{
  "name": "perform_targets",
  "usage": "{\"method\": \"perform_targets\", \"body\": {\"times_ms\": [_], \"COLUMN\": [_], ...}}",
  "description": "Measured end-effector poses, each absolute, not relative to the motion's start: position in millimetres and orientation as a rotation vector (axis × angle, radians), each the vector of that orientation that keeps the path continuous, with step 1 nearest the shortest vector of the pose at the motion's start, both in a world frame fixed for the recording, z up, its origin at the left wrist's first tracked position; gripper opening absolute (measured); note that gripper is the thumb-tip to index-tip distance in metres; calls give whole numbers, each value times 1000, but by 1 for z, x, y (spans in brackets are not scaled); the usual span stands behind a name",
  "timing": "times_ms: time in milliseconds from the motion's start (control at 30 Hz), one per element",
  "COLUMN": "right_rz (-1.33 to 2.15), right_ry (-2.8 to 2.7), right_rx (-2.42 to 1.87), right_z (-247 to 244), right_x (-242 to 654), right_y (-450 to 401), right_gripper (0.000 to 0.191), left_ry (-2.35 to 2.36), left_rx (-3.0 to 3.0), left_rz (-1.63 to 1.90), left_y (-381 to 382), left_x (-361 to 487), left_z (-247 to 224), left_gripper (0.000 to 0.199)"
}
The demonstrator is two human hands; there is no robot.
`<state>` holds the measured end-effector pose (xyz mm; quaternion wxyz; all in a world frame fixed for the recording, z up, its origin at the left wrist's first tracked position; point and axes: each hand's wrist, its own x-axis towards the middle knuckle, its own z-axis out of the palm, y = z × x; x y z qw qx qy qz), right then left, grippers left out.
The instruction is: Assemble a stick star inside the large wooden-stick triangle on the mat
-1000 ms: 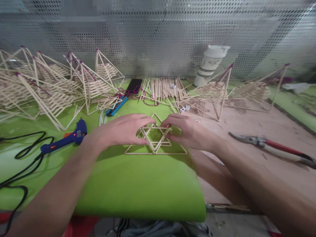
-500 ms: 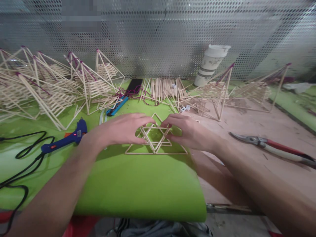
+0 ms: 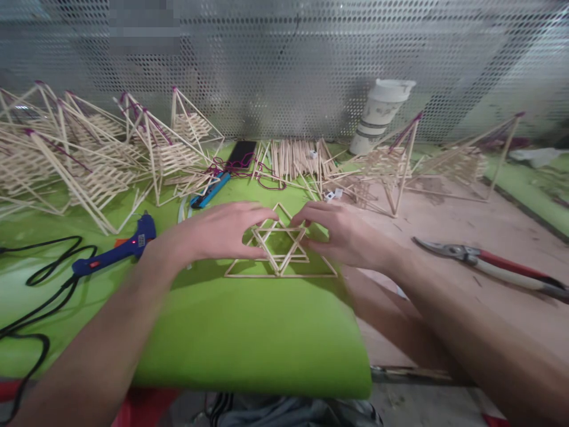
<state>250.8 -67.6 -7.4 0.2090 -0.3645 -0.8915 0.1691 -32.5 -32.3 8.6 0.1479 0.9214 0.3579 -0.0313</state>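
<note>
A frame of thin wooden sticks (image 3: 290, 252), crossed into triangles, stands on the green mat (image 3: 249, 332) in front of me. My left hand (image 3: 226, 232) grips its left side, with the thumb low and the fingertips at the upper left corner. From the right, my right hand (image 3: 335, 232) holds the upper right corner between fingers and thumb. Beneath and around the raised part lies a larger flat stick triangle (image 3: 240, 276), its base toward me.
Stick pyramids (image 3: 155, 142) crowd the back left; two more (image 3: 402, 160) stand right. A blue glue gun (image 3: 113, 252) with black cable lies left, pruning shears (image 3: 484, 261) right. Behind are loose sticks (image 3: 293, 159), a blue cutter (image 3: 211, 191), a phone (image 3: 242, 153) and a cup (image 3: 382, 115).
The right thumb has shifted slightly along the frame's right side. Otherwise both hands and the stick frame stay almost where they were; the view has moved a little.
</note>
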Motion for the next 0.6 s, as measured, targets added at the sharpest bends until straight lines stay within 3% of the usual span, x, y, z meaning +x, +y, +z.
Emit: {"method": "perform_targets", "body": {"times_ms": [133,233,367,600], "right_rz": [440,607,651,628], "right_ry": [-2481,-2572,-2630,-2636], "right_rx": [-1298,-1562,-1672,-1753], "right_z": [8,18,19,12], "right_x": [273,296,316,321], "right_y": [-62,-59,-56,-52], "right_gripper": [22,24,34,13], "left_ry": [1162,1312,1403,1482], "left_rx": [2660,2637,2641,2589], "left_rz": [-36,18,89,86], "left_y": [-33,-33,-32,-33], "left_x": [-34,-34,-32,-29], "left_z": [14,19,23,26], "left_gripper": [72,62,51,46]}}
